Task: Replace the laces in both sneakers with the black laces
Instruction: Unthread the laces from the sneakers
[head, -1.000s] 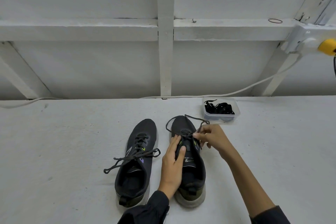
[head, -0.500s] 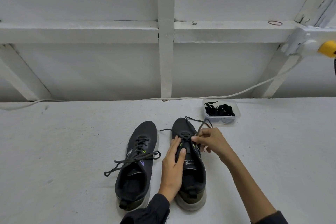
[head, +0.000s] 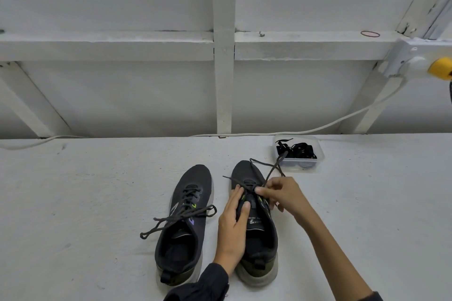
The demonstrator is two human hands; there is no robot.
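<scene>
You're unlacing the dark knit sneaker [head: 261, 236]: your flat left hand [head: 232, 225] steadies it while your right hand [head: 281, 194] pinches its grey cord lace [head: 272, 170]. Next, pull that through the eyelets.

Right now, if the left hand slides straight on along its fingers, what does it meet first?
Probably the loose dark grey lace crossing the black mesh sneaker that the left hand rests on; the right hand pinches that lace.

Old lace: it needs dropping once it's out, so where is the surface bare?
Bare surface lies left of the left sneaker, and right of the right hand, nearer than the clear container. Crowded: the gap between the sneakers, where the left hand rests, and the toe of the right sneaker.
</scene>
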